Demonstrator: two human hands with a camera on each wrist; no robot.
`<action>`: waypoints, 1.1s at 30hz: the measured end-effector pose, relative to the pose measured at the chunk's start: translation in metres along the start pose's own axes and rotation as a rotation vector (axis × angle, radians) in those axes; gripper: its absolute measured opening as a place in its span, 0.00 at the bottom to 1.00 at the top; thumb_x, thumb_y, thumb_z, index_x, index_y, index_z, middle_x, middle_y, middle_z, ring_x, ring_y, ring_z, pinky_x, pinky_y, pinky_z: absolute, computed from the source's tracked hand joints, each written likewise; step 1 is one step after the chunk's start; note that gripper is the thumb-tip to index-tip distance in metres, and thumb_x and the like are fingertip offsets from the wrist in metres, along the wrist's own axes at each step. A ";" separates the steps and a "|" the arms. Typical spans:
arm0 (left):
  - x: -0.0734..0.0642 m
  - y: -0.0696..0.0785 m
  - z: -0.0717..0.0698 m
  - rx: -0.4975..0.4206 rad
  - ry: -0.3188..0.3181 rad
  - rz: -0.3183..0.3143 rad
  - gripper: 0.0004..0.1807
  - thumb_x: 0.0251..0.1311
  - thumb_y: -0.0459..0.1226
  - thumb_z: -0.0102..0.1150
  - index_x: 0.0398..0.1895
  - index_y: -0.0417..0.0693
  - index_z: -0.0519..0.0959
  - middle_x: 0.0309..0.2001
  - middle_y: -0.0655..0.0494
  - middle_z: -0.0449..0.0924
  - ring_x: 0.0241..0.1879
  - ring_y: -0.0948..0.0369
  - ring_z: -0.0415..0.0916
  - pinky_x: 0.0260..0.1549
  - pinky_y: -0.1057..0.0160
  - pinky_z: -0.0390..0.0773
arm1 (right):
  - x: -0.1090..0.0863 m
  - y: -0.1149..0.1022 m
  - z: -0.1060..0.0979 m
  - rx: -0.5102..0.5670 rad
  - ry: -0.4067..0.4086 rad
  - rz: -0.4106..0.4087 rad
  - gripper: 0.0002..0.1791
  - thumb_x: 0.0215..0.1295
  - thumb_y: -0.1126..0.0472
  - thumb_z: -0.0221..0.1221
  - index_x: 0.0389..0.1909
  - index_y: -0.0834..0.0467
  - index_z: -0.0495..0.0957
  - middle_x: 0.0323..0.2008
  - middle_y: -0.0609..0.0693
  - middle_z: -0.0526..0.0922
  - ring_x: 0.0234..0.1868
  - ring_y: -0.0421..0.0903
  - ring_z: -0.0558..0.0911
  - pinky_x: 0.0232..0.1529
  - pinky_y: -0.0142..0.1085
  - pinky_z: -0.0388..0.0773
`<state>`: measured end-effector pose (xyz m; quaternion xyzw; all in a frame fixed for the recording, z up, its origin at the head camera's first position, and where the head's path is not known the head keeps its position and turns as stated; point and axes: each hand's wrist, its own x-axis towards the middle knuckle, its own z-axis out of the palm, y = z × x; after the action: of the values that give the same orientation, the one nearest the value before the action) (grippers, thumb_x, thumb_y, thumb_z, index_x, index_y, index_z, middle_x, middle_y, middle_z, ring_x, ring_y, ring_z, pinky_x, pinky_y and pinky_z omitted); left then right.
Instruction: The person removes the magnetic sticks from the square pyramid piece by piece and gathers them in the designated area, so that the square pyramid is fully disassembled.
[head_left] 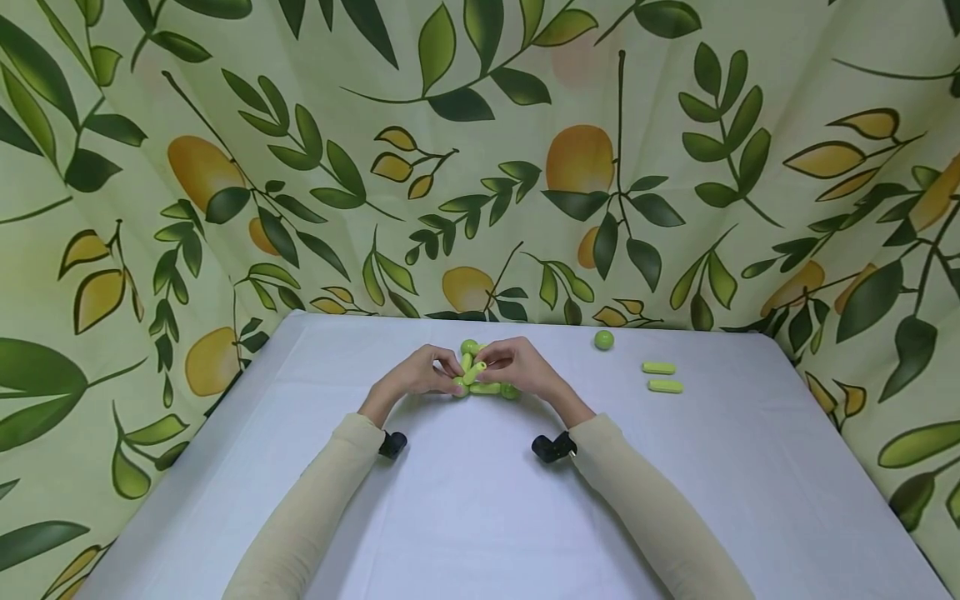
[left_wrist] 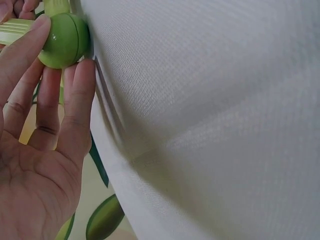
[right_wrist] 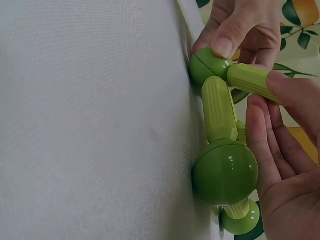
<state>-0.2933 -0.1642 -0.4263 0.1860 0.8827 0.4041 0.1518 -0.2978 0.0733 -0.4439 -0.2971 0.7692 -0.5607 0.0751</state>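
In the head view my left hand (head_left: 422,372) pinches a green ball (left_wrist: 65,40) at the near left corner of a small ball-and-rod frame on the table. My right hand (head_left: 527,367) holds a ribbed yellow-green rod (right_wrist: 250,80) between thumb and fingers. This rod slants up from the ball under my left thumb, its inner end at the ball. Another rod (right_wrist: 219,110) lies along the cloth from that ball to a second green ball (right_wrist: 227,172). A third ball (right_wrist: 242,220) belongs to the frame's far corner. My fingers partly cover the frame's far side.
Right of the frame, a loose green ball (head_left: 603,339) lies near the table's back edge. Two loose rods (head_left: 658,367) lie side by side farther right. A white cloth covers the table (head_left: 465,508), and a leaf-patterned curtain (head_left: 480,167) hangs behind it.
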 end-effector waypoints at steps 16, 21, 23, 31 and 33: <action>0.001 0.003 0.001 -0.040 -0.007 0.036 0.10 0.50 0.26 0.77 0.32 0.41 0.84 0.32 0.58 0.82 0.36 0.60 0.77 0.40 0.63 0.79 | -0.003 -0.016 -0.004 -0.003 -0.009 -0.024 0.11 0.59 0.71 0.71 0.42 0.65 0.85 0.40 0.53 0.86 0.38 0.47 0.85 0.44 0.38 0.82; 0.000 0.004 0.002 -0.020 -0.005 0.002 0.09 0.52 0.29 0.78 0.35 0.42 0.85 0.36 0.57 0.82 0.39 0.59 0.76 0.42 0.62 0.77 | -0.015 -0.010 -0.011 0.035 0.014 0.039 0.11 0.60 0.70 0.71 0.44 0.65 0.84 0.44 0.54 0.84 0.41 0.49 0.84 0.43 0.37 0.82; 0.000 0.005 0.002 -0.016 -0.005 -0.008 0.09 0.52 0.29 0.78 0.35 0.42 0.86 0.38 0.56 0.82 0.40 0.59 0.76 0.43 0.61 0.78 | -0.020 -0.007 -0.016 0.044 0.026 0.052 0.13 0.61 0.69 0.71 0.46 0.66 0.83 0.46 0.56 0.84 0.41 0.50 0.84 0.42 0.36 0.82; -0.001 0.004 0.002 0.003 0.002 -0.016 0.10 0.52 0.30 0.78 0.35 0.44 0.86 0.38 0.56 0.82 0.40 0.58 0.76 0.43 0.60 0.77 | -0.041 0.003 -0.038 0.067 0.064 0.075 0.15 0.64 0.65 0.69 0.50 0.65 0.83 0.48 0.54 0.84 0.46 0.50 0.84 0.46 0.37 0.81; -0.001 0.004 0.002 0.004 0.002 -0.014 0.10 0.52 0.30 0.78 0.35 0.44 0.86 0.38 0.56 0.82 0.40 0.58 0.75 0.44 0.60 0.76 | -0.046 0.005 -0.044 0.066 0.071 0.081 0.14 0.64 0.65 0.69 0.49 0.63 0.84 0.48 0.53 0.84 0.47 0.50 0.84 0.47 0.38 0.81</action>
<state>-0.2910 -0.1613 -0.4244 0.1798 0.8849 0.4014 0.1534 -0.2820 0.1350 -0.4426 -0.2430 0.7639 -0.5925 0.0804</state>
